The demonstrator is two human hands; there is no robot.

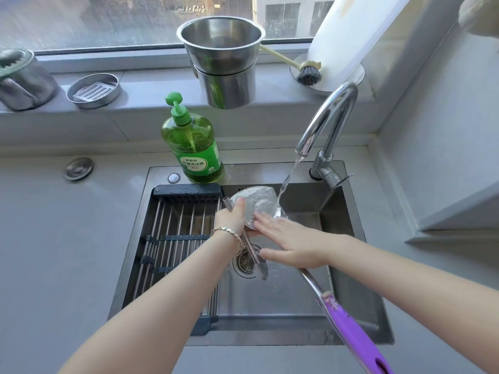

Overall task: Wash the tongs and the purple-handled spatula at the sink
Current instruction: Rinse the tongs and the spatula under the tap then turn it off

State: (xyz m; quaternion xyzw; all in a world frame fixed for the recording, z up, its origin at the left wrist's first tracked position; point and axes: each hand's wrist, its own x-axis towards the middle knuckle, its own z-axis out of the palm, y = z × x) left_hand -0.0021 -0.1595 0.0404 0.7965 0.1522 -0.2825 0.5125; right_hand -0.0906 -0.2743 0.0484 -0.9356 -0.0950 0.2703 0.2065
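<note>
Over the steel sink (pixel 356 314), my left hand (pixel 232 218) grips the metal blade of the spatula (pixel 258 202) together with the thin steel tongs (pixel 252 252), which hang down toward the drain. The spatula's purple handle (pixel 353 333) reaches out over the sink's front right edge. My right hand (pixel 290 240) lies flat with fingers spread against the lower part of the blade. Water (pixel 287 180) runs from the faucet (pixel 328 122) onto the blade's right edge.
A dark roll-up drying rack (pixel 172 238) covers the sink's left part. A green dish-soap bottle (pixel 193 147) stands behind the sink. On the sill are stacked steel pots (pixel 224 60), a round steel dish (pixel 93 90), a brush (pixel 307 72) and a white board (pixel 351 39).
</note>
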